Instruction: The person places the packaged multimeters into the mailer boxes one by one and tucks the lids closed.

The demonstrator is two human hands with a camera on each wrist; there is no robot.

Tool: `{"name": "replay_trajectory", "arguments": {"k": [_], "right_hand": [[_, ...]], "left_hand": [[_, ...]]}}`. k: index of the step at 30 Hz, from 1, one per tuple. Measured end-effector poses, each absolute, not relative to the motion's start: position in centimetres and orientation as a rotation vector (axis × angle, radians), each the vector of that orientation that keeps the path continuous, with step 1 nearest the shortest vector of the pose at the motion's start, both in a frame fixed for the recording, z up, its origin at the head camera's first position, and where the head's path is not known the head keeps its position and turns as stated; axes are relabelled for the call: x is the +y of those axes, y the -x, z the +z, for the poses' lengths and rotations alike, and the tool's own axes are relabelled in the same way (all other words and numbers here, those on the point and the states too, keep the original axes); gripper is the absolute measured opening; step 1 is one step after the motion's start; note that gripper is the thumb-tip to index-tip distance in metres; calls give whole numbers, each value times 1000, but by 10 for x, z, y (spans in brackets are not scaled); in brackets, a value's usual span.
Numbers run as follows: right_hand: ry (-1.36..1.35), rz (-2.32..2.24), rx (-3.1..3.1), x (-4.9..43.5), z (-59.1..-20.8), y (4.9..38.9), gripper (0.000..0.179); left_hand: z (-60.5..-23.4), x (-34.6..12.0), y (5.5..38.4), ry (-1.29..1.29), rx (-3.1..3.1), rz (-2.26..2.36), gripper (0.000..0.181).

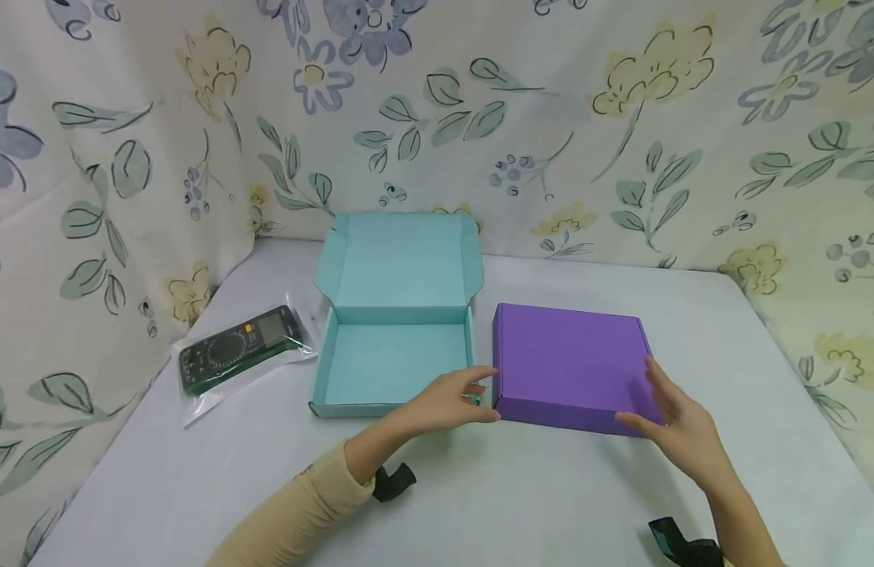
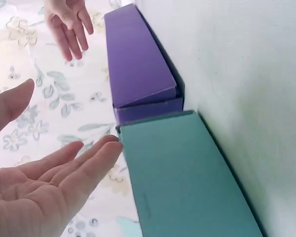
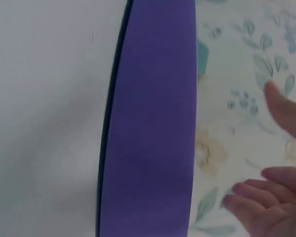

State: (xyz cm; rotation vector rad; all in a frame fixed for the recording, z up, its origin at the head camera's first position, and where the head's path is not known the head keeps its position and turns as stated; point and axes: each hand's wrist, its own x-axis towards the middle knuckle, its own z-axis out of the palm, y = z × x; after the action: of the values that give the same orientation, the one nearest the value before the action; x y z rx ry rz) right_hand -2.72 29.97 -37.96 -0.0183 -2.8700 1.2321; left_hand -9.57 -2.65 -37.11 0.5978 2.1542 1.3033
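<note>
A closed purple cardboard box (image 1: 564, 362) lies flat on the table, right of an open teal box (image 1: 401, 358) whose lid stands raised at the back. My left hand (image 1: 444, 405) hovers over the teal box's front right corner, by the purple box's left side, thumb and fingers spread. Beside the purple box's front right corner is my right hand (image 1: 685, 433), fingers extended and thumb apart. In the left wrist view, the left hand (image 2: 49, 190) holds nothing. The right wrist view shows a gap between the right hand (image 3: 274, 202) and the purple box's side (image 3: 150, 123).
A black and green multimeter (image 1: 227, 346) in a clear plastic bag (image 1: 213, 405) lies left of the teal box. White cloth covers the table (image 1: 508, 496). A floral curtain (image 1: 550, 118) hangs behind and along the sides. Black straps (image 1: 394, 482) are on the wrists.
</note>
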Motion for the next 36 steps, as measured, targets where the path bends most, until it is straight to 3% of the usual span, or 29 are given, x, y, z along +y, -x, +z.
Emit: {"name": "replay_trajectory", "arguments": {"k": [9,13,24,36], "right_hand": [[-625,2006,-2312,238,-387,39,95],[-739,2299,-2159,212,-391,49,95],[-450,2307,-2430,149,-407,57,110],[-20,2258,-2497,109,-415,70,109]], "left_hand": [[-367,-57,88,-703,2304,1049,65],[-363,-63,83,-720,2362,889,63],[-362,-79,70,-734,2481,747,68],[-355,-153,79,-504,2480,1233,69]]}}
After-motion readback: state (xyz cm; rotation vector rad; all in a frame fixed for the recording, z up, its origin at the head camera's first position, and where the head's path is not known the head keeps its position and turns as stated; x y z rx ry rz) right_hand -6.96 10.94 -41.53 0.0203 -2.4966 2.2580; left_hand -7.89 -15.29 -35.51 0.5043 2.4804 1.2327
